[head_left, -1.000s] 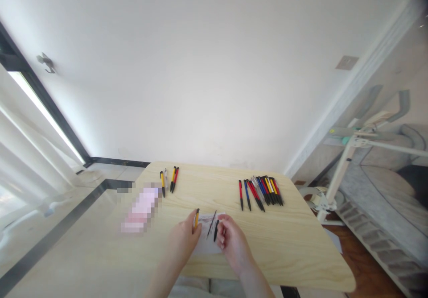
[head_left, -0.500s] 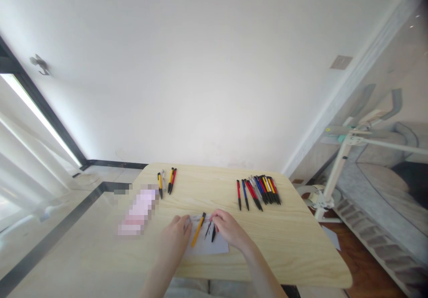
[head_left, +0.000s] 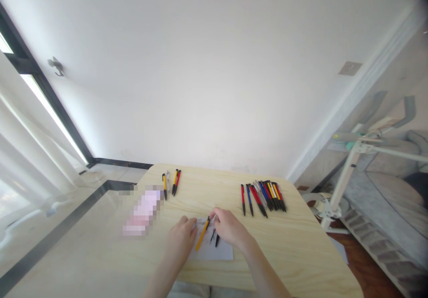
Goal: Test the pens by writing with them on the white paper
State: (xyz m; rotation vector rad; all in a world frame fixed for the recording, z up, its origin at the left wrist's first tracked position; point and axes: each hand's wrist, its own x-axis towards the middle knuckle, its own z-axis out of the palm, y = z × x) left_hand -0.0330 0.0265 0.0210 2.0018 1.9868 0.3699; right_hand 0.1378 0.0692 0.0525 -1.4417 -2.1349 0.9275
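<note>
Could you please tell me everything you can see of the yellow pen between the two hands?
The yellow pen has a slim, plastic-looking barrel with a black upper end; its lower end is yellow, with no black tip visible. It lies slanted on the white paper, black end up and to the right, close to the right hand. Whether the fingers touch it, I cannot tell.

I have my left fingers (head_left: pixel 183 220) curled inward, my right fingers (head_left: pixel 218 214) bent downward near them, slightly farther forward, both forearms (head_left: pixel 265 264) slanting back behind.
</note>
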